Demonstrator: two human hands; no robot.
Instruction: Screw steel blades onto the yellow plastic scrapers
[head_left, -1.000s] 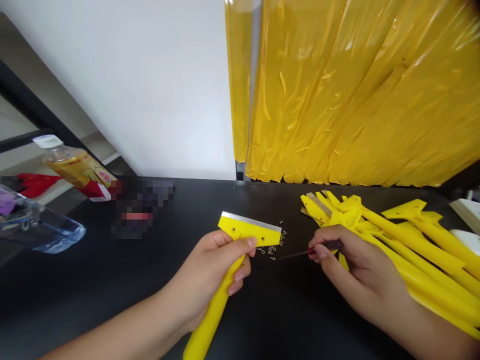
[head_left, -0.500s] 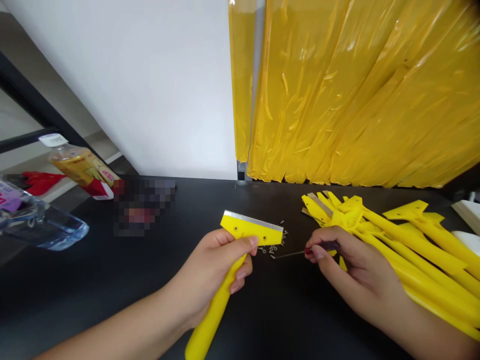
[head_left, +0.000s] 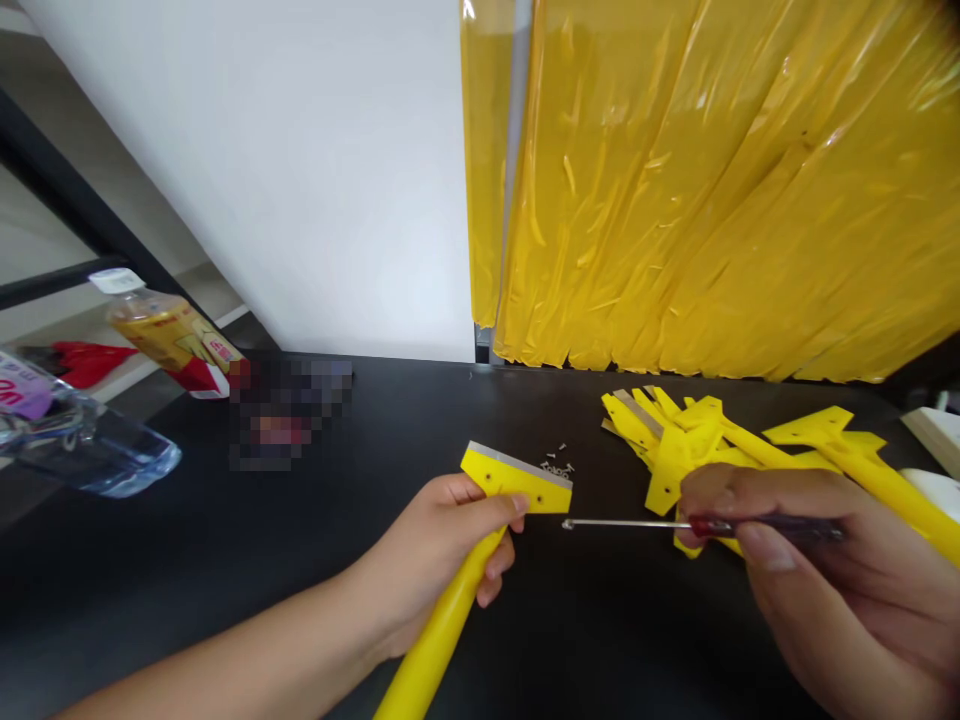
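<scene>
My left hand (head_left: 457, 540) is wrapped round a yellow scraper (head_left: 442, 620), thumb on its head, with a metal blade strip along the top edge and two small holes below it. In my right hand (head_left: 832, 570) is a screwdriver (head_left: 630, 523) with a dark red handle; its shaft points left. A small screw seems to sit at the tip, just right of the scraper head and apart from it. Several small screws (head_left: 556, 470) lie on the black table behind the scraper head. Beyond my right hand is a pile of yellow scrapers (head_left: 697, 430).
The black table (head_left: 300, 560) carries a blurred-out patch (head_left: 289, 415) at the back left. A tea bottle (head_left: 176, 340) and a clear bottle (head_left: 97, 445) are at the left. Yellow plastic film (head_left: 675, 200) and a white panel (head_left: 300, 180) stand behind. White objects (head_left: 937, 440) lie far right.
My right hand has moved right and nearer with the screwdriver, lifting its tip off the screws. My left hand and the scraper have shifted slightly right and down.
</scene>
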